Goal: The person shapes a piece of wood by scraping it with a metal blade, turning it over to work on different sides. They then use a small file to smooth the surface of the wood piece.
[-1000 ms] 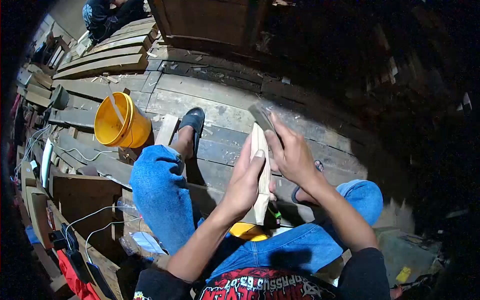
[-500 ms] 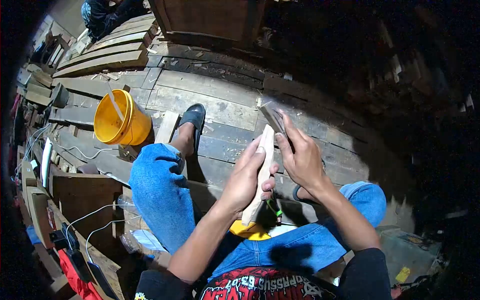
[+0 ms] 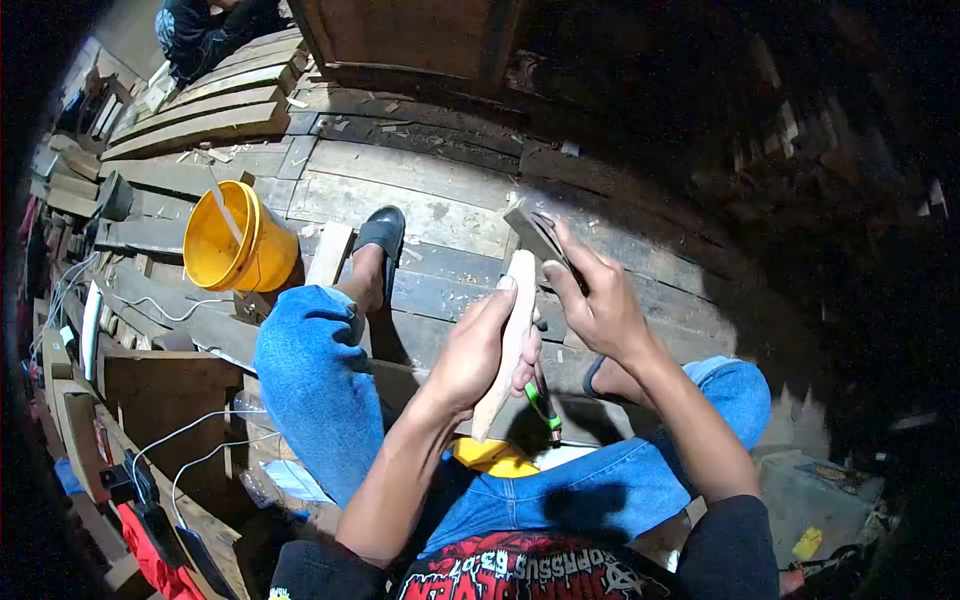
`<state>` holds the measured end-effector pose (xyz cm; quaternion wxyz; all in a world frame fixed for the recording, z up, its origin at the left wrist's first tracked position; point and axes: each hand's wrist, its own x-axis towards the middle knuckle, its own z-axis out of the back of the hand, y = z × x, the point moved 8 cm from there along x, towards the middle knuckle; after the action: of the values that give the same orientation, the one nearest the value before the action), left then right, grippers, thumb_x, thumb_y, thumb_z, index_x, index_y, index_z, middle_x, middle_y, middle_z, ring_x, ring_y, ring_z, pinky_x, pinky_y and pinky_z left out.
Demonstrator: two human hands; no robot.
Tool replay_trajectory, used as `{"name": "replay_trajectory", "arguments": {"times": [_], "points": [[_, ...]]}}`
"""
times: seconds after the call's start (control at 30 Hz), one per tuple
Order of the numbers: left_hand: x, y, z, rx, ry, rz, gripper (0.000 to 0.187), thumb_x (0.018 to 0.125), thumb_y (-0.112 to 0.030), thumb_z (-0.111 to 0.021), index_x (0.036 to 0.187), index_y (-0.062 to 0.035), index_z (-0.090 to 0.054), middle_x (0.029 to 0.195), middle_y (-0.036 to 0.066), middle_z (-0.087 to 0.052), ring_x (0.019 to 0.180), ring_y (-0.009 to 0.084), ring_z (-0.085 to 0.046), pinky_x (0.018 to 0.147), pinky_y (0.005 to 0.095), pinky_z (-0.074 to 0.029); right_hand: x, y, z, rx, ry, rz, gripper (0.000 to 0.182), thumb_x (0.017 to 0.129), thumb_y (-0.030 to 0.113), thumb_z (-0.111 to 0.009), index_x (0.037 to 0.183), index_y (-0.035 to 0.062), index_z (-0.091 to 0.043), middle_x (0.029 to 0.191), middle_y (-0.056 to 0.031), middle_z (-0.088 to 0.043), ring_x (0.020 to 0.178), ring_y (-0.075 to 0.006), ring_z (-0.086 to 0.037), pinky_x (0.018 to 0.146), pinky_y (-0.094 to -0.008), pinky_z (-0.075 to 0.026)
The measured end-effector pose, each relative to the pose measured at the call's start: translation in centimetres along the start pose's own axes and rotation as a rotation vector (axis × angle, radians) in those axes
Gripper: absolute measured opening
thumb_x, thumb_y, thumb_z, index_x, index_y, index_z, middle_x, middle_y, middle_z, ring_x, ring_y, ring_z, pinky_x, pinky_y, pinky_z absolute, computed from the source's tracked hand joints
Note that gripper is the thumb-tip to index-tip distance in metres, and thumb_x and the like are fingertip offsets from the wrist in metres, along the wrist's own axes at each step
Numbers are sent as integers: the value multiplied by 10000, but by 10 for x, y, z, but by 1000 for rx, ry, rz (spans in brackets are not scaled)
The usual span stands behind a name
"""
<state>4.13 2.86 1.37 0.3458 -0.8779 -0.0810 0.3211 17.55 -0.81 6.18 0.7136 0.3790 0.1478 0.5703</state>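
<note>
On the dark plank floor, left of the seated person's knee, a round yellow plastic bucket lies tipped on its side, with a pale stick resting across its mouth. Loose wooden slats are stacked beyond it; white cables trail over boards at lower left. Another person in dark clothing crouches far off at top left. Blue denim knees frame the work; a black sandal sits ahead.

Between the knees, the left hand wraps a pale, narrow wooden piece, held upright and slightly tilted, thumb along its edge; a green-handled tool pokes out below. The right hand pinches a flat grey rectangular block against the piece's top end, fingers closed on it.
</note>
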Motion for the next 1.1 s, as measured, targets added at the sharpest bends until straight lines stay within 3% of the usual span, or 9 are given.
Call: {"name": "replay_trajectory", "arguments": {"times": [0.17,0.27,0.4,0.5,0.67,0.8,0.9,1.03,1.1], "points": [[-1,0,13,-32,15,53,463,1112,-476,-339,1021,-61,-522,674,43,-542,442,129,-475,400,272,-416,-18,14,-12,44,10,127,516,994,224,-647,1461,34,-536,1172,-286,-689,1006,-470,-692,835,-462,-571],[0,13,8,-89,-8,102,470,1108,-495,-343,1005,-70,-517,670,35,-521,421,120,-435,385,268,-397,-3,-14,-9,-49,6,-56,512,992,220,-652,1457,35,-543,1171,-298,-685,1017,-469,-692,848,-467,-569],[-8,1,12,-35,18,54,459,1103,-504,-359,1008,-82,-510,675,38,-519,417,122,-429,387,273,-392,-24,9,-15,67,-113,155,488,999,236,-635,1444,52,-558,1129,-284,-698,978,-449,-706,814,-467,-569],[0,12,8,-39,-57,50,446,1093,-523,-355,1002,-109,-494,638,8,-479,401,109,-399,369,269,-362,-6,-13,-14,-11,47,-74,520,995,234,-646,1466,44,-533,1101,-278,-703,945,-463,-703,807,-478,-561],[-3,2,11,-64,-5,13,452,1103,-500,-323,1024,-106,-529,640,-9,-450,394,93,-372,359,252,-350,-25,12,-20,63,-59,131,516,998,278,-641,1454,58,-539,1001,-253,-712,860,-450,-699,724,-490,-554],[-1,7,1,-189,-5,81,421,1105,-476,-345,1008,-101,-510,620,-12,-426,369,80,-349,328,240,-338,-4,-9,-11,-83,-26,-45,540,983,270,-670,1463,60,-539,1086,-269,-711,917,-450,-707,766,-479,-571],[-10,0,3,-298,103,94,401,1104,-472,-369,1020,-112,-521,606,-19,-419,350,73,-327,305,217,-295,-21,15,-15,18,-218,212,519,988,296,-656,1440,60,-559,1124,-236,-717,920,-418,-716,747,-476,-580],[-3,8,-5,-330,77,124,426,1101,-489,-370,1044,-93,-516,616,-26,-418,358,67,-320,322,231,-302,1,-8,-7,-102,-44,-68,510,980,277,-670,1427,51,-575,1110,-268,-710,918,-446,-712,779,-493,-577],[-7,3,4,-167,-31,49,447,1096,-513,-356,1040,-96,-509,623,-12,-427,370,82,-337,331,247,-316,-15,9,-17,-13,-62,60,504,989,288,-654,1423,45,-576,1092,-261,-714,904,-439,-713,761,-497,-573]]}}
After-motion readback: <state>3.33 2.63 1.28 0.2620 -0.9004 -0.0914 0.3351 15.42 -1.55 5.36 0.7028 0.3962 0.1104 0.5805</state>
